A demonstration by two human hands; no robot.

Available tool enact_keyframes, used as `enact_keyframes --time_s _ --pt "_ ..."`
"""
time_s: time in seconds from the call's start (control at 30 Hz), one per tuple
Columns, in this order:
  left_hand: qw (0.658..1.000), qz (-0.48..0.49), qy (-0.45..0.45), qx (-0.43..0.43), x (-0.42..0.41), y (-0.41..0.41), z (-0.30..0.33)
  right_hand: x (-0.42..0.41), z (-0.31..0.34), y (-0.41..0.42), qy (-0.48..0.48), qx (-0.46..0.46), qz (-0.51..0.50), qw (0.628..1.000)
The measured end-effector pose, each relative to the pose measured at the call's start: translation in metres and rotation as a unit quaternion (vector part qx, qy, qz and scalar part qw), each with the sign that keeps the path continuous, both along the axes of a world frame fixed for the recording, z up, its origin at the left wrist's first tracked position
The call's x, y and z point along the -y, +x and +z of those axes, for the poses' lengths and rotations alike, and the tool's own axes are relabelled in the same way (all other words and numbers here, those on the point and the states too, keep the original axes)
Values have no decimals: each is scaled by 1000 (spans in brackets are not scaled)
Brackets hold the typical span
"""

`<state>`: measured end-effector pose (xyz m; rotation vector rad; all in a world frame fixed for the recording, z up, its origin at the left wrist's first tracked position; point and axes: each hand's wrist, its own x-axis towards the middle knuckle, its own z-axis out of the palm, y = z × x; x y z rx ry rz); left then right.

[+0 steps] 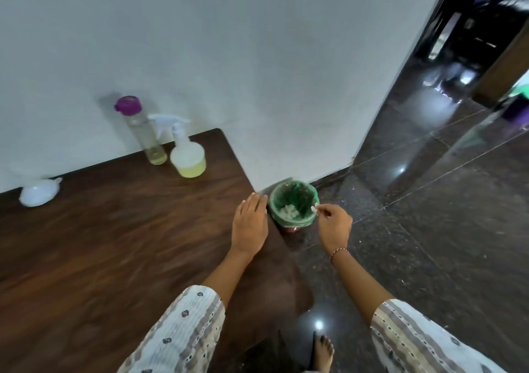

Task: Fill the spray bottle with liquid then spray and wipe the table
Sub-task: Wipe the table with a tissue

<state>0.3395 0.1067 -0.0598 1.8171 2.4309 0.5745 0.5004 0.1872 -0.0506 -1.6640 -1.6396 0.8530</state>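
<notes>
A white spray bottle (pixel 187 155) with yellow liquid in its base stands on the dark wooden table (pixel 114 243) near the wall. Beside it, to the left, stands a clear bottle (pixel 143 132) with a purple cap and a little yellowish liquid. My left hand (pixel 250 223) rests flat on the table's right edge, fingers straight. My right hand (pixel 333 223) is off the table over the rim of a small bin (pixel 293 208) lined with a green bag. It pinches a small white scrap (pixel 314 208) between thumb and fingertips. White crumpled paper lies inside the bin.
A white funnel (pixel 40 190) lies on the table at the far left by the wall. The bin stands on a dark polished floor (pixel 429 229) beside the table's corner. My bare foot (pixel 323 352) shows below. A dark doorway opens at the upper right.
</notes>
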Motion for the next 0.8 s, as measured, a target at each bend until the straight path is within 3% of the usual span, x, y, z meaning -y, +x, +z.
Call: enact_keyframes --time_s 0.23,0.5,0.8 --pt "999 29 -23 21 -99 61 -7 -102 -8 44 -70 -2 37 997" --pt "995 81 -51 41 -181 67 -36 -196 -40 37 -96 34 64 993" --pt "975 149 -159 52 -287 63 -172 -297 -176 -6 -132 60 111 983"
